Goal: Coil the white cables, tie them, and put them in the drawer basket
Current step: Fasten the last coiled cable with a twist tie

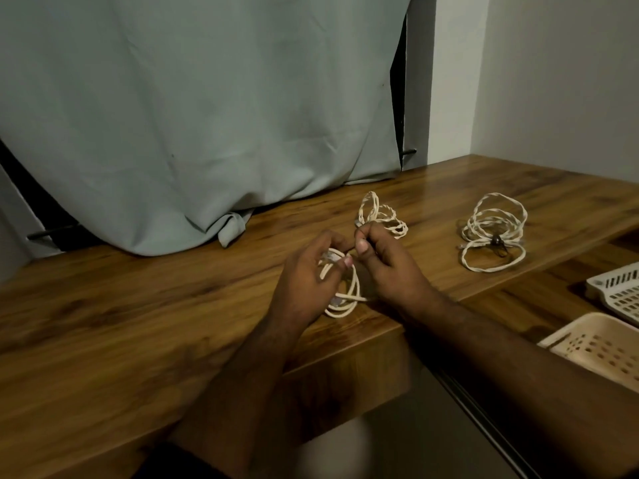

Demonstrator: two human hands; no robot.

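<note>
My left hand (307, 271) grips a coiled white cable (345, 299) over the wooden desk (138, 323), its loops hanging below my fingers. My right hand (383, 261) pinches something small at the top of that coil, thumb against forefinger; what it pinches is too small to tell. A second white cable (380, 214) lies in a loose bundle just behind my right hand. A third white cable (492, 233) lies coiled to the right, bound with a dark tie at its middle. A beige drawer basket (594, 350) sits at the lower right.
A grey-green curtain (193, 115) hangs behind the desk and drapes onto its back edge. A white perforated basket (619, 288) sits beside the beige one, on a lower wooden surface (539, 299). A white wall closes the right side.
</note>
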